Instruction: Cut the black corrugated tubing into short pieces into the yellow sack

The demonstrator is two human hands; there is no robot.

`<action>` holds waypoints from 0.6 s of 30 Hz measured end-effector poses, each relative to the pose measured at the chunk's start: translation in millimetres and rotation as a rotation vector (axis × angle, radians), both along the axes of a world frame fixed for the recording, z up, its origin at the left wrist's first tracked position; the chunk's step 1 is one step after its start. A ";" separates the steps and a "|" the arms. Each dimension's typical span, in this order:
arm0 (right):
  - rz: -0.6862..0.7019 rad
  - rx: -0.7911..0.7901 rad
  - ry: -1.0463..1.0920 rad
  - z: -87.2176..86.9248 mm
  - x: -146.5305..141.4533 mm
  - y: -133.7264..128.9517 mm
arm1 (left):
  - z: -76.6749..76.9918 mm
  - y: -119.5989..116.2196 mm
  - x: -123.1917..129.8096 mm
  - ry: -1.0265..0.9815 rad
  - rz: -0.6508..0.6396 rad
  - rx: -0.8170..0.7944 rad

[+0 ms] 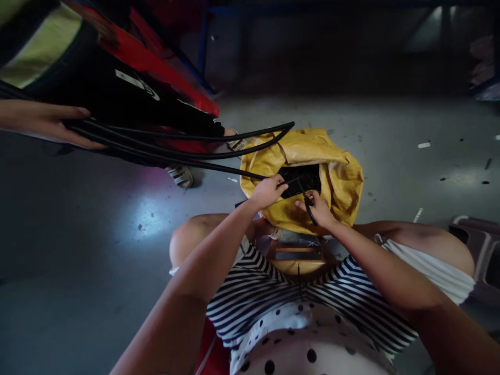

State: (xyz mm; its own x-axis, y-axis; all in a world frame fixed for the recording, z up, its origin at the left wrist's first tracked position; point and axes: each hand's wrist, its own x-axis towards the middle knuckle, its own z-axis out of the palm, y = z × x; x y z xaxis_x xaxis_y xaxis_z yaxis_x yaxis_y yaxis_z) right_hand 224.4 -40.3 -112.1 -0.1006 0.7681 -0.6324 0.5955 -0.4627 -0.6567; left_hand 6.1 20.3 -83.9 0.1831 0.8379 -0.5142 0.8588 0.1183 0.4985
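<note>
My left hand (269,190) is closed around the end of a black cable (219,167), above the left side of a yellow sack (344,179). In my right hand (319,208) is a pair of black-handled scissors (309,208), its blades pointing up and left over the sack's mouth. Dark pieces (300,177) lie inside the sack, too dim to tell apart. The other black strands run left in a loose bundle to a co-worker's hand (58,122), which grips them.
The co-worker stands at the upper left, with a sandalled foot (182,176) on the grey floor (117,219). A wooden stool (299,266) is between my legs. At the far right is a grey plastic stool (474,245). Small scraps (424,145) litter the floor.
</note>
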 end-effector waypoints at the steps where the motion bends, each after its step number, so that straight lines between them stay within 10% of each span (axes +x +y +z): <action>1: -0.001 0.003 -0.018 0.2 -0.5 0.7 | 0.1 -0.3 0.8 0.004 -0.003 0.000; 18: -0.013 0.002 -0.088 -1.7 -5.4 6.7 | 6.5 -8.7 12.3 0.106 0.015 -0.017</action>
